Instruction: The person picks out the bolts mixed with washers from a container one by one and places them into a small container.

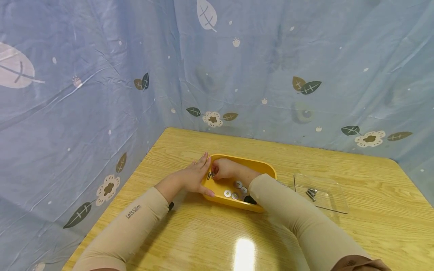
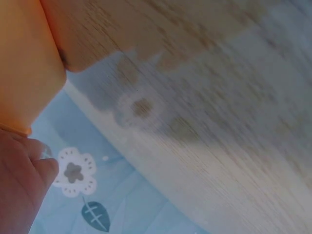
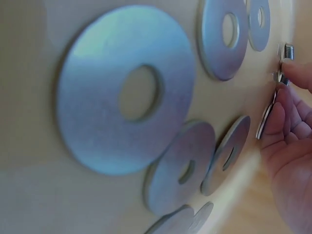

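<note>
A yellow plastic tray (image 1: 268, 167) stands on the table. My left hand (image 1: 193, 177) rests against its left end, fingers extended and thumb over the front rim. The left wrist view has part of that hand (image 2: 22, 180) at the tray's edge. Inside the left end, my right hand (image 1: 225, 168) reaches down with curled fingers, pinching a small metal bolt (image 1: 213, 175). Another bolt (image 1: 209, 175) lies beside the fingertips. Several flat metal washers (image 1: 227, 193) are spread over the tray floor; a large washer (image 3: 97, 97) fills much of the right wrist view.
Right of the tray, a clear plastic tray (image 1: 333, 184) holds some metal bolts (image 1: 311, 194). A dark object (image 1: 250, 200) sits at the yellow tray's front right, partly hidden by the right sleeve. Blue patterned cloth (image 1: 271, 67) hangs behind and left of the wooden table (image 1: 190, 241).
</note>
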`<state>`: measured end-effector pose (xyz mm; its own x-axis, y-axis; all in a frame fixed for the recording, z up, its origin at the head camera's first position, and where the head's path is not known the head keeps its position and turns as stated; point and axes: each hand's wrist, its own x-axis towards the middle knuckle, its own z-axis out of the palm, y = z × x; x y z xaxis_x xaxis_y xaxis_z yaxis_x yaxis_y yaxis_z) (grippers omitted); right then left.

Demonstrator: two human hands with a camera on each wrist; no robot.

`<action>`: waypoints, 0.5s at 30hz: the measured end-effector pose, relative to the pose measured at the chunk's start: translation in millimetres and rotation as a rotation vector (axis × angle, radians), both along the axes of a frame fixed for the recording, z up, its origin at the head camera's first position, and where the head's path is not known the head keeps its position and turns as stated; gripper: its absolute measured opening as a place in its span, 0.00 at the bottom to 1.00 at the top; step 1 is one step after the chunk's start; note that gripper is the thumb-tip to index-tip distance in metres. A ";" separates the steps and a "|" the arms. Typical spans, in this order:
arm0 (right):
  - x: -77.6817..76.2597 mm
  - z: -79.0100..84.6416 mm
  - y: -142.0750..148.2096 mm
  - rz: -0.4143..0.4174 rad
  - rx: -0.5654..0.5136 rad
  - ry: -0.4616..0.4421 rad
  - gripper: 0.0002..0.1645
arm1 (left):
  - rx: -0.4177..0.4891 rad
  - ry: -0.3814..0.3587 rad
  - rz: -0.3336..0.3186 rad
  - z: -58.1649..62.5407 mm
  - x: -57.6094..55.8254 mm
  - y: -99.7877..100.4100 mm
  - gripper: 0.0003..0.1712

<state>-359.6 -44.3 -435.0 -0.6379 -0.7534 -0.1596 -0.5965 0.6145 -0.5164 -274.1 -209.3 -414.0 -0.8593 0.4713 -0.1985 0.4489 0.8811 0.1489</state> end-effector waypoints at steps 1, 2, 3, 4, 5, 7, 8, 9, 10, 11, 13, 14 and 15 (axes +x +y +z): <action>-0.4 0.4 0.4 0.007 0.000 -0.005 0.13 | 0.000 0.001 0.000 0.1 -0.2 0.0 0.77; -0.9 0.5 1.0 0.016 -0.001 -0.009 0.13 | 0.001 0.002 0.000 0.2 -0.4 0.0 0.77; -1.2 0.8 1.5 0.025 0.001 -0.015 0.14 | 0.001 0.002 0.000 0.2 -0.4 0.1 0.77; -1.6 1.1 2.3 0.037 0.003 -0.020 0.15 | 0.002 0.001 0.001 0.2 -0.4 0.3 0.77; -1.9 1.6 2.9 0.048 0.008 -0.024 0.15 | 0.003 0.000 0.001 0.5 0.0 0.4 0.77; -3.6 1.8 4.4 0.064 0.008 -0.032 0.14 | 0.006 -0.005 0.004 0.9 0.5 0.9 0.77; -4.7 1.9 5.1 0.073 0.010 -0.033 0.13 | 0.005 -0.005 0.005 0.9 0.7 1.1 0.78; -5.8 2.2 6.0 0.079 0.012 -0.038 0.12 | 0.004 -0.007 0.007 1.0 1.0 1.2 0.78; -7.2 2.0 6.8 0.084 0.007 -0.043 0.11 | 0.007 -0.009 0.009 1.1 1.1 1.3 0.78; -8.5 1.9 7.5 0.085 0.002 -0.053 0.10 | 0.010 -0.009 0.010 1.1 1.3 1.4 0.78; -11.1 1.4 8.8 0.088 -0.004 -0.064 0.09 | 0.008 -0.009 0.010 1.4 1.3 1.4 0.78; -12.0 1.7 9.2 0.088 -0.007 -0.076 0.08 | 0.007 -0.008 0.009 1.5 1.2 1.4 0.78; -12.8 2.2 9.7 0.088 -0.015 -0.086 0.08 | 0.008 -0.008 0.009 1.7 1.1 1.3 0.78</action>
<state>-372.4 -34.6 -432.8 -0.5540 -0.8082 -0.1996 -0.6004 0.5540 -0.5767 -272.9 -207.9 -412.3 -0.8621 0.4649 -0.2016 0.4393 0.8840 0.1600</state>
